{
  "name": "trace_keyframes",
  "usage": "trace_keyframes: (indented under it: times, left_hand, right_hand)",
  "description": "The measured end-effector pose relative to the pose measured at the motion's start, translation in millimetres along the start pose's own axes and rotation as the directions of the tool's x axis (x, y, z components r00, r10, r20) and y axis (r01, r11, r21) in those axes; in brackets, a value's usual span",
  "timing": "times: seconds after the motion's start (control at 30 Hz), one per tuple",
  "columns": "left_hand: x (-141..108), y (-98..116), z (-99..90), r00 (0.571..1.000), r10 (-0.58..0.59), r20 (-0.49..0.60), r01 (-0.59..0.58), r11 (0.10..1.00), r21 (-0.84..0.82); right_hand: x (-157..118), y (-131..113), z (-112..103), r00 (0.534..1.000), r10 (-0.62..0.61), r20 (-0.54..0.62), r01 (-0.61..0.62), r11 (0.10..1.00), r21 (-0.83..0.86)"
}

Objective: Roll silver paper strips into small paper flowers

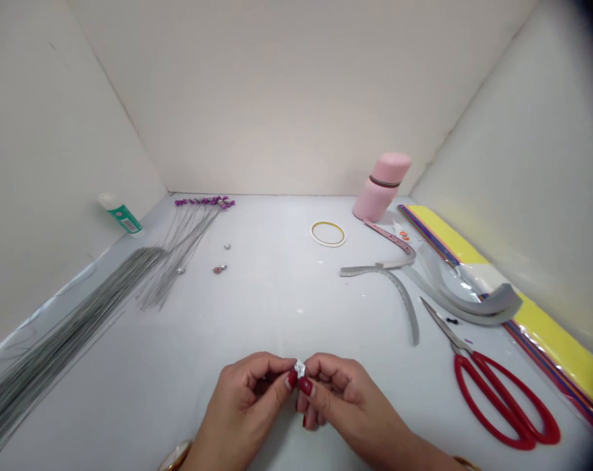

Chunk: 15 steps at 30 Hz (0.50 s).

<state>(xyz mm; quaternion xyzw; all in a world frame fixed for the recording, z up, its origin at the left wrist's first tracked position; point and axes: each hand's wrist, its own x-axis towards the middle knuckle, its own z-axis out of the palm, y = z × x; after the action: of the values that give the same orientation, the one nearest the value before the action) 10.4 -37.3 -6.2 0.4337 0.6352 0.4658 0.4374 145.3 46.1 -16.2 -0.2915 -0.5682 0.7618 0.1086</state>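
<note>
Two hands, left hand (242, 400), right hand (349, 400), pinching small silver piece (300, 368)

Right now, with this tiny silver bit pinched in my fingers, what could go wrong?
The small silver piece, pinched between the left hand and right hand, is tiny and could slip and drop out of sight. The loose small beads lie unsecured on the white surface and might roll if bumped. Reaching right, you could catch the pointed blades of the red-handled scissors, which lie open to that side.
</note>
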Motion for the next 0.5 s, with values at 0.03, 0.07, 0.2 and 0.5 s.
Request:
trace_keyframes:
  times: [0.03, 0.07, 0.2, 0.5]
  left_hand:
    - [-0.5, -0.5, 0.0, 1.000, -0.006, 0.003, 0.006, 1.000, 0.001]
    - [-0.8, -0.8, -0.1, 1.000, -0.014, 0.002, 0.014, 1.000, 0.006]
    - [0.0, -1.0, -1.3, 0.998, -0.058, -0.001, 0.058, 0.998, -0.011]
    - [2.9, -3.3, -1.8, 0.996, -0.022, -0.082, 0.017, 0.997, -0.070]
  right_hand:
    - [-0.1, -0.6, 0.1, 1.000, 0.000, -0.004, 0.000, 1.000, -0.008]
    - [-0.2, -1.0, 0.1, 1.000, 0.002, -0.005, -0.002, 1.000, -0.016]
    - [-0.9, 0.6, -1.2, 1.000, -0.002, 0.007, 0.002, 0.999, -0.033]
    - [-0.8, 5.1, -3.8, 0.999, -0.036, 0.032, 0.038, 0.996, -0.076]
